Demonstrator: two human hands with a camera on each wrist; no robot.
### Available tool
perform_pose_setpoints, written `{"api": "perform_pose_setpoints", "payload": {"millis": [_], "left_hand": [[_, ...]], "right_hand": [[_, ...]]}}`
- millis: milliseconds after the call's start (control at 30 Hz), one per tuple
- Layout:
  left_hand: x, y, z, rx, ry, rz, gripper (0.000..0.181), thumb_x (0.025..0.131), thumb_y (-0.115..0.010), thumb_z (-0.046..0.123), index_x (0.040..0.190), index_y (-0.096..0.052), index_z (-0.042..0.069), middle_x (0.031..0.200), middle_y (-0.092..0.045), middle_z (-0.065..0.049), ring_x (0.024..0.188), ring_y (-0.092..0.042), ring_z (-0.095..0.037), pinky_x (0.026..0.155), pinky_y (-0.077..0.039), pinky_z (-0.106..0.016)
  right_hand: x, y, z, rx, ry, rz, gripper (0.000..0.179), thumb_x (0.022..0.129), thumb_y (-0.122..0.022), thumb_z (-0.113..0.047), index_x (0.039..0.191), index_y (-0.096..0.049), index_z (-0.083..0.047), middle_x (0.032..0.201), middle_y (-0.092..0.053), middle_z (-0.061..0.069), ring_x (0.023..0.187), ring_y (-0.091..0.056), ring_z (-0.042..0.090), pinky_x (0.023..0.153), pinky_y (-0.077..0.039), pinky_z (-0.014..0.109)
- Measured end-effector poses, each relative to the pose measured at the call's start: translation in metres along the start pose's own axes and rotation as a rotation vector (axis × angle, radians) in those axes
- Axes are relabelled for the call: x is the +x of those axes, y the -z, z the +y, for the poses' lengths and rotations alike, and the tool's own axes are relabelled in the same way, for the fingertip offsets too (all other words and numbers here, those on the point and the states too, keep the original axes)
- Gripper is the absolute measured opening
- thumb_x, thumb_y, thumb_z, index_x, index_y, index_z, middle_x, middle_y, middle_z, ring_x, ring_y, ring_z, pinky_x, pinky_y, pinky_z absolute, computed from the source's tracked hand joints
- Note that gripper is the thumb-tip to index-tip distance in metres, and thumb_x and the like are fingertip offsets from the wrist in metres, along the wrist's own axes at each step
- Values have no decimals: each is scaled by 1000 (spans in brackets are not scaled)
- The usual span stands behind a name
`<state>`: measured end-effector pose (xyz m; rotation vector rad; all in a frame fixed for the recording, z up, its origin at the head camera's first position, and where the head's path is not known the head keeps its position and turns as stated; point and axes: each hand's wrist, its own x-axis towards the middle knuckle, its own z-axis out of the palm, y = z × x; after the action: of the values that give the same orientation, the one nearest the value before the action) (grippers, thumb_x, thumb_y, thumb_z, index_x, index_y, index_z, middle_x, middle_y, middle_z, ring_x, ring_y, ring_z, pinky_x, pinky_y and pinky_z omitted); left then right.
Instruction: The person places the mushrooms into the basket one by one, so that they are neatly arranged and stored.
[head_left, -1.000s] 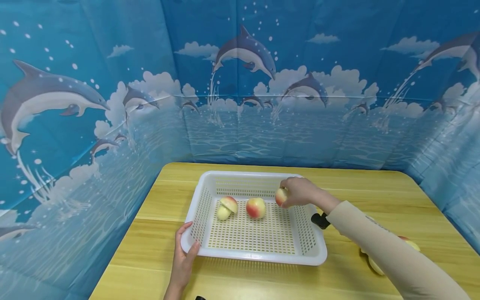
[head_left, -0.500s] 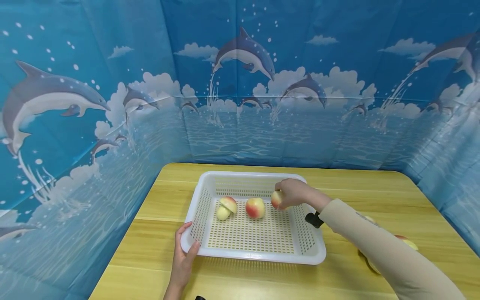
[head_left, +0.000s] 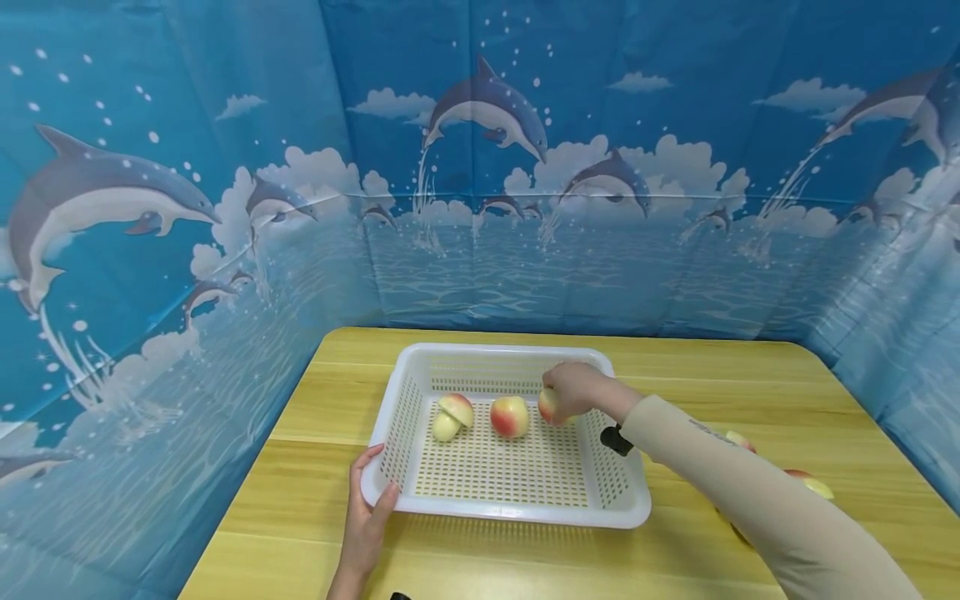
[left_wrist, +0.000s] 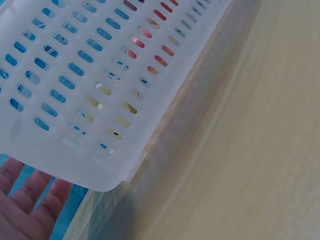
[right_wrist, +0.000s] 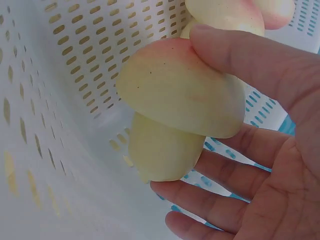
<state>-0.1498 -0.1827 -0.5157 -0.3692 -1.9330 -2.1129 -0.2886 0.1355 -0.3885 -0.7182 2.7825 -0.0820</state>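
Head view, right hand (head_left: 582,388) gripping a mushroom-shaped piece (head_left: 547,406) (thumb on its cap) inside the right part of a white basket (head_left: 501,513), left hand (head_left: 366,512) holding the basket's near-left corner, two other pieces (head_left: 509,417) leftward.

Blue dolphin-print curtain (head_left: 480,267), yellow wooden table (head_left: 300,467)

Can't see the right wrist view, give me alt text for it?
The right hand holds a cream, mushroom-shaped piece with a pink-tinged cap, its thumb on the cap. Behind are the white perforated basket and more cream-and-pink pieces.
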Motion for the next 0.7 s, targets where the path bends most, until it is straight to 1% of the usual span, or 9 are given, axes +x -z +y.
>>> {"api": "perform_pose_setpoints", "payload": {"millis": [133,233,433,533,700], "left_hand": [[0,-1,1,-3,2,2,51,94,-44,-1,141,-25,4,142,-30,-20,122,-44,-30,93,-44,-29],[-1,-1,1,-3,6,3,51,94,-44,-1,141,-25,4,142,-30,-21,122,-44,-30,93,-44,-29],[-1,-1,2,-4,16,9,51,94,-45,-1,141,-25,4,142,-30,-20,123,-44,-28,93,-44,-29],[-1,-1,3,-8,16,4,51,95,-44,-1,141,-24,4,143,-29,-21,123,-43,-28,94,-43,-29],[-2,-1,4,3,22,6,50,95,-44,0,141,-24,4,142,-30,-20,123,-43,-27,93,-44,-29]], "right_hand": [[2,-1,0,25,-30,-36,31,70,-83,-22,86,-58,-12,76,-53,-2,68,-46,16,60,-41,31],[3,-2,0,43,-45,-56,30,69,-83,-19,83,-57,-12,75,-53,-1,68,-45,17,60,-40,31],[5,-2,-1,52,-28,-67,28,68,-81,-19,79,-56,-13,74,-53,0,67,-45,18,59,-41,31],[7,-3,-2,43,-36,-73,30,68,-82,-22,82,-58,-12,75,-54,0,68,-47,18,60,-43,32],[7,-6,-3,40,-74,-87,36,68,-84,-22,93,-63,-8,82,-58,0,74,-51,18,67,-45,34]]}}
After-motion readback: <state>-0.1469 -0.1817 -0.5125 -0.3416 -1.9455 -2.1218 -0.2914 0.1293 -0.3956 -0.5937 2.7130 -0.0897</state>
